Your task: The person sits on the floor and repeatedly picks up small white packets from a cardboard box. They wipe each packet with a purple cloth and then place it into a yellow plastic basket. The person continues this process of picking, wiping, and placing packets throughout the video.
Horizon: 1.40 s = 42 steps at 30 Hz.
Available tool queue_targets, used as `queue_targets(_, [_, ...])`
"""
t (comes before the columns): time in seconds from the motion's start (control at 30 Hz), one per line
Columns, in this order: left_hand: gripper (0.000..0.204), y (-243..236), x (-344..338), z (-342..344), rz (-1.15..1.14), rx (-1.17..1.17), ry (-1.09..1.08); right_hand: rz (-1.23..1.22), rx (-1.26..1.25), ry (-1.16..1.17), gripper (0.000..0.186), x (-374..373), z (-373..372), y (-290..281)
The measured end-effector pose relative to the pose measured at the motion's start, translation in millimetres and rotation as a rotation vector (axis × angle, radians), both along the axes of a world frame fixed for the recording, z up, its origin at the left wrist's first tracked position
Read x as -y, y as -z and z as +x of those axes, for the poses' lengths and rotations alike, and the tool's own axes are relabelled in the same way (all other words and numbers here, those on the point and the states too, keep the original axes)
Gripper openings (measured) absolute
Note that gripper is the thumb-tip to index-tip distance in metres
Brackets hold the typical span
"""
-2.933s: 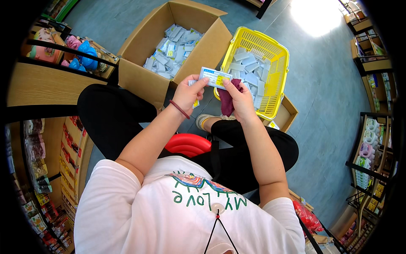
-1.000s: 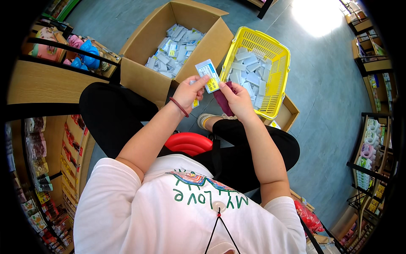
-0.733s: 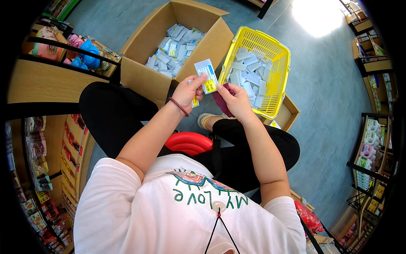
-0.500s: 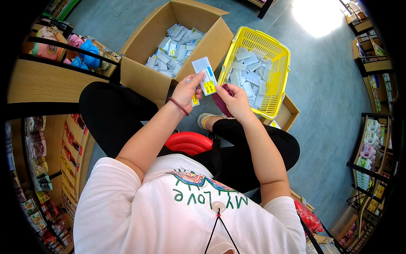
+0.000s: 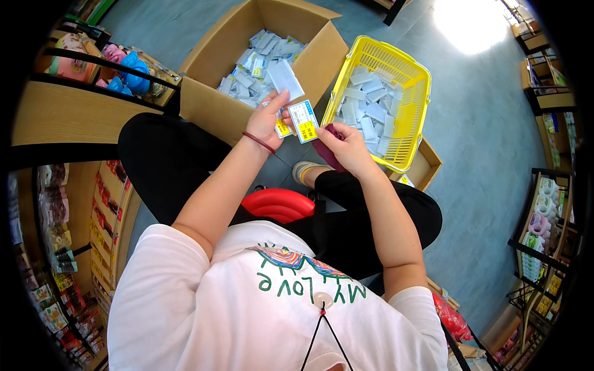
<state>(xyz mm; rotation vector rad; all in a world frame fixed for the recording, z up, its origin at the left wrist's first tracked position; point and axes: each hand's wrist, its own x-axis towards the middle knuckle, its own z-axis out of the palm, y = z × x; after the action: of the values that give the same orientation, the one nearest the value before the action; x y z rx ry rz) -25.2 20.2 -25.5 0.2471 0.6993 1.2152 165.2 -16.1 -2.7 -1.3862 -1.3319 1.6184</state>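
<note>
My left hand point(image 5: 263, 125) is closed, pinching a clear plastic label holder point(image 5: 286, 80) between thumb and fingers. A second label with a yellow patch point(image 5: 282, 128) shows beneath, tucked in the same hand. My right hand point(image 5: 348, 150) pinches the lower right corner of a blue, white and yellow price label point(image 5: 303, 120), which lies just below the holder. A maroon cloth point(image 5: 327, 154) is bunched in the right hand. Ahead, a cardboard box point(image 5: 213, 108) contains many label holders point(image 5: 249, 79), some with labels inside. A yellow basket point(image 5: 427, 93) to its right contains clear holders point(image 5: 374, 111).
A shallow wooden tray point(image 5: 428, 162) sits partly under the basket. Wooden shelves point(image 5: 74, 133) with goods stand close on my left, more shelving point(image 5: 544, 247) at the right. A red rounded object point(image 5: 278, 204) lies between my legs, and a red bag point(image 5: 451, 316) at lower right.
The price label, earlier partly inside the clear holder, is now out of it. The holder has moved up and left in my left hand; the label stays at my right fingertips.
</note>
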Motion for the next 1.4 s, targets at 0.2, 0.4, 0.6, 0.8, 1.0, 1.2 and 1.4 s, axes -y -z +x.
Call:
queue_targets(0.2, [0.022,9.1,-4.7,-17.9,-0.132,0.019,-0.057,-0.147,-0.065,-0.126,0.027,2.5,-0.6,-4.4])
queue_targets(0.4, [0.026,13.3,1.6,-8.6,-0.217,0.078,0.049,-0.298,-0.081,-0.178,0.031,4.1,-4.4,2.8])
queue_targets(0.6, [0.027,8.4,8.6,-0.9,-0.213,0.136,0.14,-0.304,-0.052,-0.148,0.036,2.0,-3.7,14.2])
queue_targets(0.8, [0.024,10.6,11.7,7.5,-0.141,0.081,0.141,-0.251,-0.011,-0.16,0.036,2.4,-4.1,12.9])
queue_targets(1.0, [0.023,7.8,13.5,15.2,-0.108,0.053,0.148,-0.254,-0.026,-0.112,0.036,2.2,-4.7,14.6])
queue_targets(1.2, [0.023,10.3,14.6,20.4,-0.113,0.081,0.16,-0.16,0.046,-0.097,0.038,5.2,-8.9,11.1])
queue_targets(1.4, [0.024,4.9,9.5,17.1,-0.141,0.022,0.14,-0.091,0.178,-0.151,0.044,3.6,-5.6,8.9])
